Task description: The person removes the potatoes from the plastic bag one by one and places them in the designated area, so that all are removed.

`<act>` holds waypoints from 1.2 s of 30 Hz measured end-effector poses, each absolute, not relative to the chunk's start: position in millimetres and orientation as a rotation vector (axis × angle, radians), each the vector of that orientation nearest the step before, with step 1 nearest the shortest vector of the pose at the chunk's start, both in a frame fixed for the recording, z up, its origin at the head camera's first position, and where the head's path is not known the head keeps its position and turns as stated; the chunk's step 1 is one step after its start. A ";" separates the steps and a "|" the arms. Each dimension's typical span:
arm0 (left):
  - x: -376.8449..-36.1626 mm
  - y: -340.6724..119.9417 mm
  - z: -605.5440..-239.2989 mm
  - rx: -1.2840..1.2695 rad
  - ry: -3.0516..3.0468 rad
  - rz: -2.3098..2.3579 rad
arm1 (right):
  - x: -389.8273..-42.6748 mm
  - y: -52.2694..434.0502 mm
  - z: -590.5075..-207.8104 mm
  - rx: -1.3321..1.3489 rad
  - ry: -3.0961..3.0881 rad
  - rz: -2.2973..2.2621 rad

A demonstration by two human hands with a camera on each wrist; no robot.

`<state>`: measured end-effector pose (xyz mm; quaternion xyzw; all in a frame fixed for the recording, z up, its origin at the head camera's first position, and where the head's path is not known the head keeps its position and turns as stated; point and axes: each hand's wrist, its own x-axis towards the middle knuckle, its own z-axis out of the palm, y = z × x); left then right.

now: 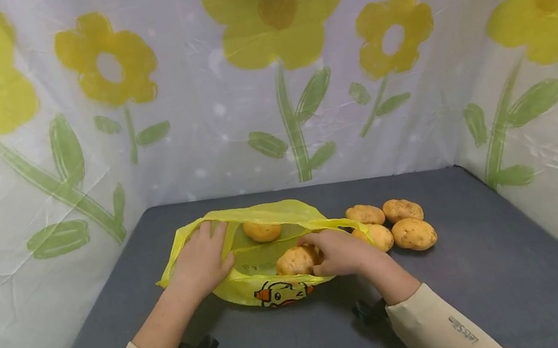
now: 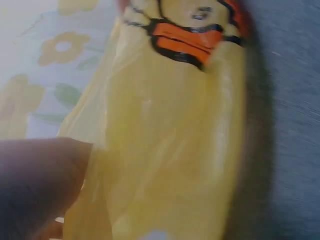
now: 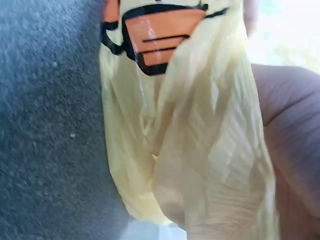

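Note:
A yellow plastic bag [image 1: 263,212] with a cartoon print lies on the table with its mouth spread wide. One potato [image 1: 262,231] rests inside toward the back. My left hand [image 1: 202,259] reaches into the bag's left end, fingers extended against the inner side; its fingertips are partly hidden by the rim. At the right end, my right hand [image 1: 340,251] is inside the mouth, thumb and fingers around the right side of another potato [image 1: 295,261]. Both wrist views show mostly the bag's printed outer wall, with part of the left hand [image 2: 42,182] and right hand [image 3: 292,115] beside it.
Right of the bag, several loose potatoes [image 1: 413,234] sit in a cluster, one partly behind the bag's right handle. The dark grey table [image 1: 488,287] is bordered by white curtains [image 1: 186,121] with painted yellow flowers at the back and sides.

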<state>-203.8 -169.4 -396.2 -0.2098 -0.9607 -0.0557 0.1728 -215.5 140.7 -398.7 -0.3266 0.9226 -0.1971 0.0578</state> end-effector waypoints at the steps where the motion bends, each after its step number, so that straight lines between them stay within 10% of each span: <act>1: -203.6 -170.0 -391.4 -0.611 -2.703 -0.173 | -215.8 141.0 -398.5 -0.990 2.803 -0.595; 15: -169.6 -170.3 -313.1 -0.685 -2.943 -0.523 | -191.5 172.5 -352.6 -0.856 2.747 -0.806; 36: -221.4 -166.3 -360.8 -0.860 -2.774 -0.443 | -218.9 162.3 -373.0 -0.993 2.761 -0.878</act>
